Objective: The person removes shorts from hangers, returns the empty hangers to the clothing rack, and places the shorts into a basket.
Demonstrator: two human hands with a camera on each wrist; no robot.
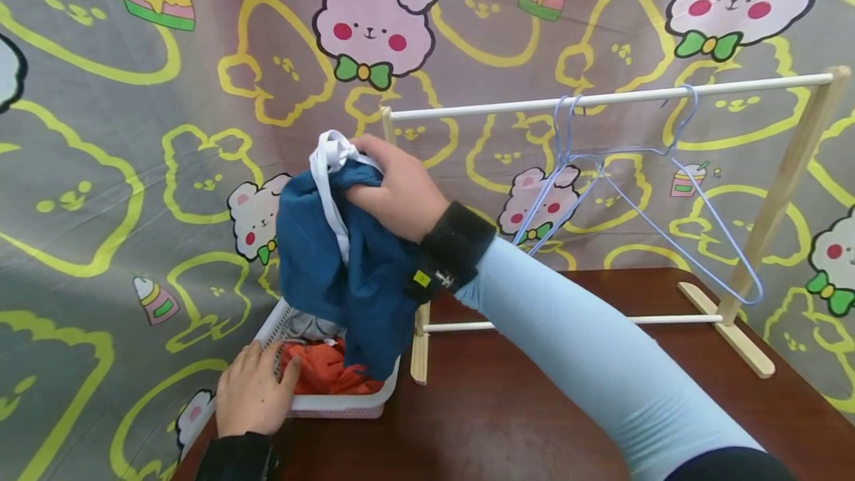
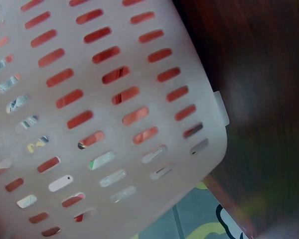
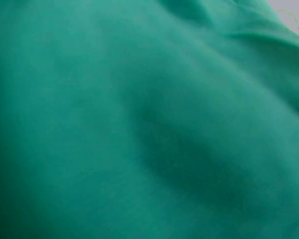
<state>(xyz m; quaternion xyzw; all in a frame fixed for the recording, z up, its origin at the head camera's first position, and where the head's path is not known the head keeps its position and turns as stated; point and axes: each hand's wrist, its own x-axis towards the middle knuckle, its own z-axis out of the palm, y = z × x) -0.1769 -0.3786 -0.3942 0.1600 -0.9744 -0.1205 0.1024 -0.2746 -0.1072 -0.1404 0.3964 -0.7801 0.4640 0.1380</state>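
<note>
Above the basket, my right hand (image 1: 401,188) grips the waist of a pair of blue shorts (image 1: 314,243) with a white drawstring (image 1: 325,191) tied at the top. The cloth hangs down in folds, its lower end in front of the basket's right side. Up close in the right wrist view, the cloth (image 3: 139,119) looks green-blue and fills nearly everything. My left hand (image 1: 254,392) rests at the near left corner of the white plastic basket (image 1: 337,403). Slotted basket wall (image 2: 139,119) fills most of the left wrist view; the left fingers are out of sight there.
Orange clothing (image 1: 327,370) and grey clothing (image 1: 310,326) lie in the basket. To the right stands a wooden rack with a white rail (image 1: 467,108), where blue hangers (image 1: 718,217) hang. A patterned curtain (image 1: 200,102) backs the brown table (image 1: 501,407).
</note>
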